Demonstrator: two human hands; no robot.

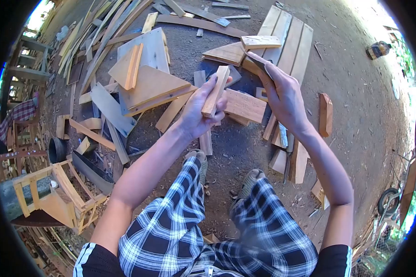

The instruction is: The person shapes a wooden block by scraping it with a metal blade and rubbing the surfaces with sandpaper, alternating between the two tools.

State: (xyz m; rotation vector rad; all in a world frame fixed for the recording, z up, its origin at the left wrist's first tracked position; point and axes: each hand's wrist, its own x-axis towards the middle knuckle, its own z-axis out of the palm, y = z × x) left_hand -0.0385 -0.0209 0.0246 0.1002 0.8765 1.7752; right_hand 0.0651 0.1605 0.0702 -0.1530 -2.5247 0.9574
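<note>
My left hand [195,113] is closed around a small wooden block [215,94], held upright at a tilt with its top end standing above the fingers. My right hand [284,97] is raised to the right of it, fingers stretched together around a thin, dark, flat piece [258,60] whose kind I cannot make out. The two hands are apart. Beyond them lie a pale wooden block [260,42] on a wedge-shaped board [226,53], and a thick wooden block [245,105] on the ground.
Stacked triangular boards [155,87] lie left of centre. Slatted planks [291,46] are at the back right, long strips [111,27] at the back left. A wooden frame [64,194] and a black pot [57,150] stand left. A reddish block [326,115] lies right.
</note>
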